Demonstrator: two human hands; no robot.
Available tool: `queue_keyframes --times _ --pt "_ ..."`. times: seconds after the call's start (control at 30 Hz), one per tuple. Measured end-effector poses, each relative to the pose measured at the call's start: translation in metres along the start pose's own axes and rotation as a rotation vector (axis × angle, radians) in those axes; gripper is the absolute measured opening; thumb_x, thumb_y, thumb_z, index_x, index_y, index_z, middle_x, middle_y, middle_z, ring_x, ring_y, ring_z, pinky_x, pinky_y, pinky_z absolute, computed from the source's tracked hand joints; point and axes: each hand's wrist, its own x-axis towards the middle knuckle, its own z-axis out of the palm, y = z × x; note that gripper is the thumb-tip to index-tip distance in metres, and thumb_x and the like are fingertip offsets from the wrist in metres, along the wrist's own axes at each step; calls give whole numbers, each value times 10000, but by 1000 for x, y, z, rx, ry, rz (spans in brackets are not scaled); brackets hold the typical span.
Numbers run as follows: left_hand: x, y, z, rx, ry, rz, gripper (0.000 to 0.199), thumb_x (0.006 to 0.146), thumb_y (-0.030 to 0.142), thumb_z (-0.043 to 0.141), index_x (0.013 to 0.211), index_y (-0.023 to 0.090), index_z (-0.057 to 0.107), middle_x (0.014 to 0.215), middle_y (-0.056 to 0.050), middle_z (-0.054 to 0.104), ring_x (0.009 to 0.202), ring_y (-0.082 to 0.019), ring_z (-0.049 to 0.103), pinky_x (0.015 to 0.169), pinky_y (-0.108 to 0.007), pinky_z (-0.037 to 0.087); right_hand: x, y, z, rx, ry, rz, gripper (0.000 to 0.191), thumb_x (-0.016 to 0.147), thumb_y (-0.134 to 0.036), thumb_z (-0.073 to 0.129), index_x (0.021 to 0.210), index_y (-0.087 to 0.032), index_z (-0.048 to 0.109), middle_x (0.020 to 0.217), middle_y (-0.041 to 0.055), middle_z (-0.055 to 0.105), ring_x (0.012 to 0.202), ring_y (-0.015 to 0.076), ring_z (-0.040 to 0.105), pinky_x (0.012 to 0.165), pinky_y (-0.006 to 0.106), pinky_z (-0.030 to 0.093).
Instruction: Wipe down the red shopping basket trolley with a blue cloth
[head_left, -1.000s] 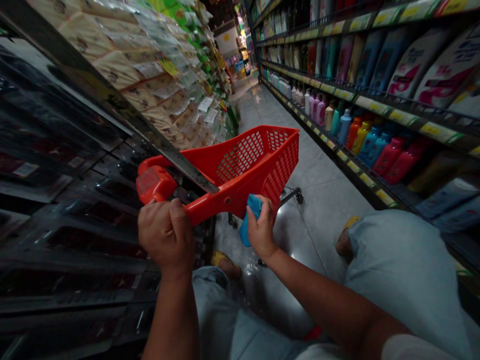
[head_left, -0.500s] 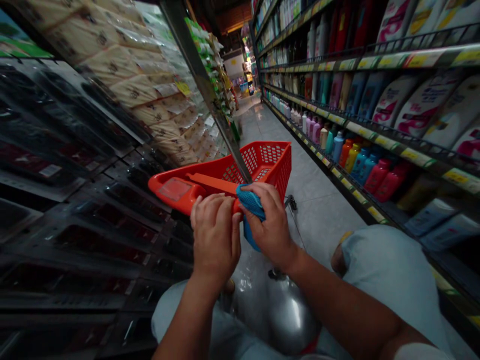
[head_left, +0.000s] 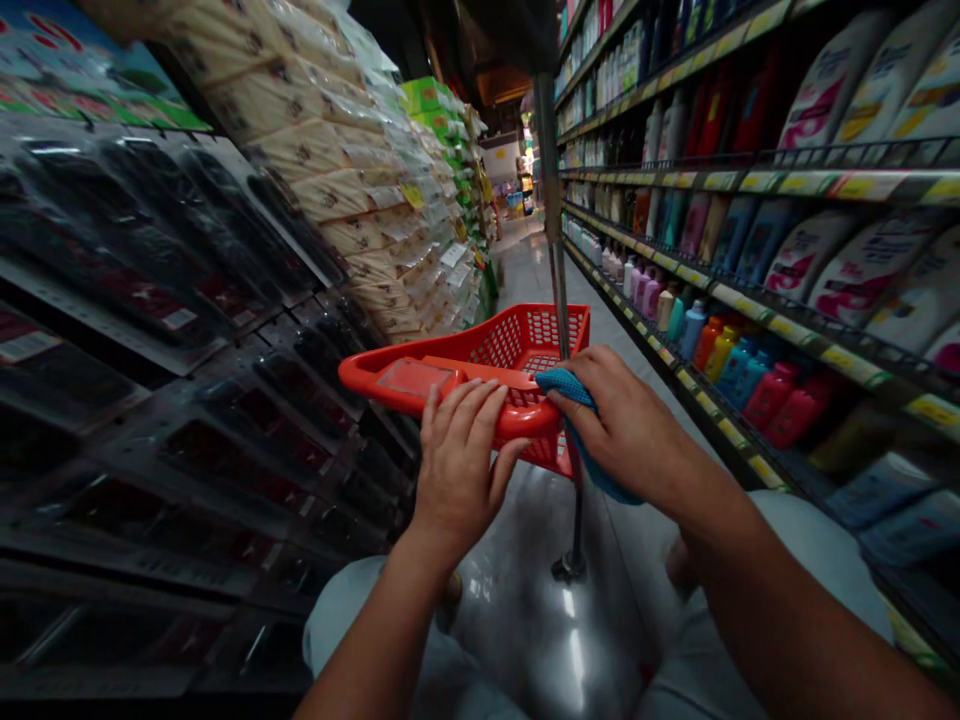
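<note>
A red plastic shopping basket cart (head_left: pixel 555 330) with perforated walls stands in front of me, its rounded handle (head_left: pixel 529 420) toward my body. My left hand (head_left: pixel 459 465) lies on the handle with its fingers stretched out and its thumb apart. A blue cloth (head_left: pixel 568 384) is gripped in my right hand (head_left: pixel 626 425) at the handle's right end. Part of the cloth hangs below the palm, and my fingers hide some of it. Left of my left hand, a pale rectangular panel (head_left: pixel 411 376) is set in the red rim.
A metal pole (head_left: pixel 553 200) rises at the cart's right side. Shelves of bottles (head_left: pixel 780 385) line the right. Packaged goods hang on a dark rack (head_left: pixel 172 220) at left, beside stacked tissue packs (head_left: pixel 330 170). Grey tiled floor (head_left: pixel 517 250) runs down the aisle between them.
My right hand and the cloth have shifted right along the handle. My left hand has loosened from a curled hold to stretched fingers. The cart and pole appear turned and farther right in view.
</note>
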Motion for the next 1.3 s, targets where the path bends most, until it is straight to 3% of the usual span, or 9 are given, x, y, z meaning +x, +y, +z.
queue_keyframes --times 0.13,0.27,0.37,0.5,0.6,0.73,0.93,1.13,1.3 --pt "-4 11 15 8 84 -67 501 980 334 508 1432 130 441 1371 -166 605 1365 -286 503 1232 -571 295 9 -28 -4 -310 -88 -58 140 968 -176 518 1038 -172 639 1081 108 626 1029 254 563 882 370 473" --pt "-6 13 18 -22 118 26 491 985 243 447 1453 101 408 1394 -189 597 1415 -262 471 1195 -500 385 13 -52 -8 -467 -212 -82 145 967 -135 512 1014 -166 645 1072 100 645 1017 250 568 850 335 460" --pt "-11 -20 3 22 56 43 499 994 338 493 1460 171 424 1435 -139 592 1406 -239 489 1235 -505 317 15 -42 -22 -563 -279 -74 147 973 -155 510 1025 -167 646 1065 101 651 1013 251 585 816 327 457" --pt "-19 -85 -12 155 38 -272 594 970 556 466 1414 162 500 1431 -173 583 1379 -338 496 1191 -607 315 21 -30 -34 -662 -328 -23 165 971 -192 504 1017 -162 660 1048 120 660 998 267 610 810 346 465" --pt "-22 -102 -10 167 5 -309 643 948 633 439 1354 148 557 1363 -165 617 1333 -338 512 1181 -556 345 29 -40 -26 -678 -353 -10 210 964 -153 466 1029 -144 666 1058 142 668 1000 269 624 809 343 468" --pt "-23 -90 -6 177 23 -249 596 954 602 454 1346 166 558 1330 -144 623 1305 -302 516 1200 -517 329 39 -41 -18 -646 -329 3 266 989 -160 414 1096 -129 656 1123 158 675 1062 271 633 842 339 467" --pt "-19 -64 1 171 61 -211 464 1005 494 392 1274 173 592 1215 -114 654 1206 -258 554 1247 -556 210 51 -22 -18 -670 -308 180 283 1000 -276 451 1065 -112 673 1095 184 687 995 282 662 814 354 472" --pt "-13 -47 -2 171 28 -80 424 993 461 459 1293 188 583 1188 -98 677 1147 -257 576 1133 -466 374 53 -36 -1 -527 -235 -88 234 1001 -248 466 1070 -144 664 1118 134 673 1076 252 615 877 330 462" --pt "-19 -60 -4 96 70 -132 504 920 591 544 1211 184 609 1168 -115 674 1188 -286 571 1097 -464 431 54 -12 -25 -647 -199 179 304 1014 -306 446 1038 -119 685 1059 165 691 960 277 652 783 359 467"
